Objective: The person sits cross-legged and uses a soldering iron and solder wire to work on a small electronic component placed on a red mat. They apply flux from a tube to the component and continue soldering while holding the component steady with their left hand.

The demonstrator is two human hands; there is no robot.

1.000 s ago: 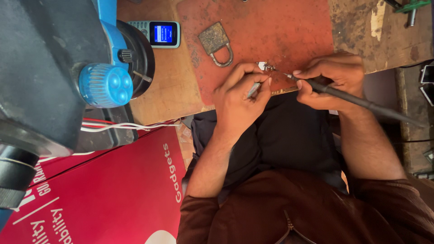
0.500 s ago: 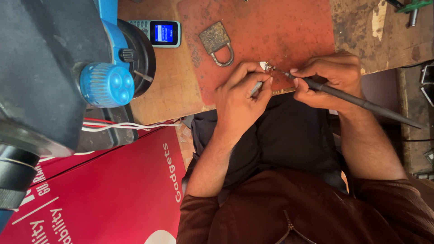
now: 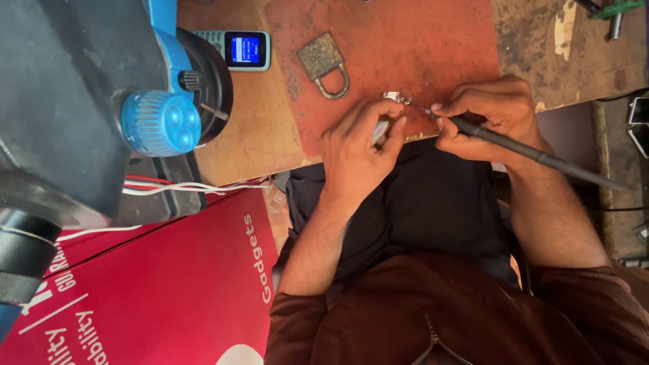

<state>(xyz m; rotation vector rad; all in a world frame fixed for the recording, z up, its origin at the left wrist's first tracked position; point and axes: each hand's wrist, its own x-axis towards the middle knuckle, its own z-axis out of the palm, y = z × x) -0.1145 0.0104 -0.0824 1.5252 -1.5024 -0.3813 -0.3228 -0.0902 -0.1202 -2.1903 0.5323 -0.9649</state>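
Head view, looking down past a brown-sleeved chest and a dark lap to the two hands at the near edge of the bench (image 3: 270, 135). Both forearms rise from the bottom of the picture and meet at the rim of a red mat (image 3: 419, 47) that covers the middle of the bench. The left hand (image 3: 355, 152) is half curled, wrist bent, thumb and forefinger pressed together in a grip on a small silvery metal part (image 3: 393, 98), which it holds at the mat's near edge; a pale, flat bit shows under the fingers, too hidden to name. The right hand (image 3: 490, 115) holds a dark slender tool (image 3: 534, 155) like a pen, fingers pinched near the tip, the long shaft trailing back over the wrist to the right. The tool's fine point lies just beside the metal part; whether it touches cannot be told.

Against the frames a second and half a second ago, both hands stay in nearly the same place and pose, and the tool has the same slant; only slight shifts show.

Farther out on the mat lies a worn padlock (image 3: 324, 64). Beyond it to the left lies a small phone with a lit blue screen (image 3: 240, 49). A blue knob on a dark machine (image 3: 162, 122) looms at the left, with a red carton (image 3: 162, 290) below it.
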